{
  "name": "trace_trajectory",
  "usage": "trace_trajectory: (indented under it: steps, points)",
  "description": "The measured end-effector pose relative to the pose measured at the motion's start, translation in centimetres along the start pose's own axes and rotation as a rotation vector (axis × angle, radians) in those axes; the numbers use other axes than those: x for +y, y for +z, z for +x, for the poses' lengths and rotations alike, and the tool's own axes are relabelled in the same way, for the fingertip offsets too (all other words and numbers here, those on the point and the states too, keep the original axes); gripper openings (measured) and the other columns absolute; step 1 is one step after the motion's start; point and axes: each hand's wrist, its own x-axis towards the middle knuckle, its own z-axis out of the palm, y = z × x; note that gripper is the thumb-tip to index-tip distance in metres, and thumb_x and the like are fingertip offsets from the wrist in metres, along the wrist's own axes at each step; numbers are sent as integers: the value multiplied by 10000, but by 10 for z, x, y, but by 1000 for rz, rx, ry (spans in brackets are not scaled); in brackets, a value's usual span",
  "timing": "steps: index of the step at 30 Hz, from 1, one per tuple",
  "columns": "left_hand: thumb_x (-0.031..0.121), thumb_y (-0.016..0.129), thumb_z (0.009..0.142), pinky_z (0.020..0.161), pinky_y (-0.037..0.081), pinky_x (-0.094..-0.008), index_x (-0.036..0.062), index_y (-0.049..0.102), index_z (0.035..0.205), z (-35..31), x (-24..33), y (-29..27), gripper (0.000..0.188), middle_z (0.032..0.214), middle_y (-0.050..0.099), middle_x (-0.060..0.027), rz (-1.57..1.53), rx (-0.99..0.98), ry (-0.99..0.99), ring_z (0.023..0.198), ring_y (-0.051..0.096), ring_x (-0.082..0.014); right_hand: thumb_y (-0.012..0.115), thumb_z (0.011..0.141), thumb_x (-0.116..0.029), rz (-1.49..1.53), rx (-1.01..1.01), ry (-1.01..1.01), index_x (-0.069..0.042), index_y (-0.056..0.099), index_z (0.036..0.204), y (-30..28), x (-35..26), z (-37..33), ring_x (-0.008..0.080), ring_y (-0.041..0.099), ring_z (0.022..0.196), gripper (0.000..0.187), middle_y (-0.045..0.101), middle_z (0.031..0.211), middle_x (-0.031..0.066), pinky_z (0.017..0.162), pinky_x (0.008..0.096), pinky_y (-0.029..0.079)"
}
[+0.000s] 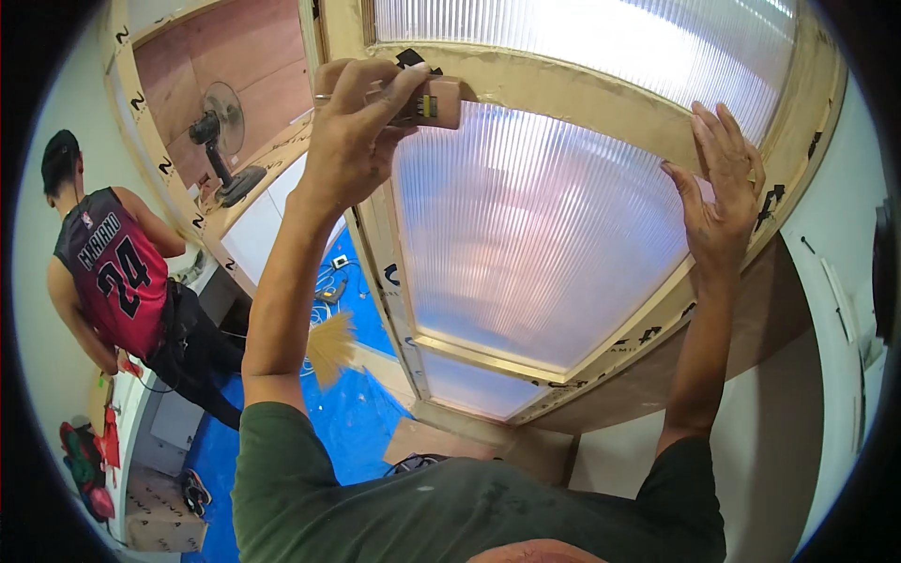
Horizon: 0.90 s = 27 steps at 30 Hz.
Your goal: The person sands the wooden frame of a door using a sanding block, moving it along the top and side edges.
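Observation:
My left hand (355,127) is closed around a small reddish-brown block-shaped tool (441,103) with a dark recess and a yellow-green patch. Its exact kind is hard to make out. It sits against the light wooden frame (563,84), near the upper left corner of a ribbed translucent panel (535,235). Farther right, my right hand (721,188) is open, its fingers stretched over the frame's crossbar and the panel edge. Another ribbed panel (601,23) fills the frame above the crossbar, and a smaller one (479,380) is set below.
To the left a person (117,272) in a red and black jersey stands at a white counter (141,422). A black fan (225,141) rests on a wooden ledge. Blue sheeting (347,422) covers the floor, with cables (330,281) and a straw-coloured broom head (330,347) there.

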Motion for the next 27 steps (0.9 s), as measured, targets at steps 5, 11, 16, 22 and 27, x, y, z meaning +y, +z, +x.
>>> trace_trajectory:
  steps: [5,11,16,22,27]
  points:
    - [-10,839,776,891,584,-417,194,697,1381,11,21,11,654,1184,612,-74,23,7,30,1111,572,-311,847,854,-214,41,3,10,-153,667,1396,-2,-2,1,229,528,1461,574,671,1463,20,1225,467,324]
    - [28,830,807,914,554,-413,159,697,1384,19,47,24,606,1151,616,-60,-15,6,14,1109,573,-300,846,857,-206,60,8,4,-130,661,1381,-4,-4,5,239,530,1461,561,675,1457,39,1211,471,334]
    - [44,735,810,969,508,-433,157,725,1291,37,89,61,494,1137,621,-25,-83,-33,181,1091,568,-304,825,883,-159,65,-9,-5,-118,622,1439,-11,2,3,252,527,1463,593,660,1475,53,1214,467,340]
    - [119,641,865,893,463,-435,173,680,1293,29,179,95,433,1206,588,-16,-252,-82,262,1155,550,-288,673,961,-36,362,-140,90,-81,550,1510,-45,3,8,309,519,1462,564,606,1534,82,1233,507,333]
    - [185,829,819,807,470,-401,84,595,1272,-17,216,89,519,1164,573,-107,-678,123,-380,1018,567,-262,644,976,-52,496,188,263,-45,573,1477,-64,0,-32,390,537,1423,506,626,1455,210,1206,530,384]
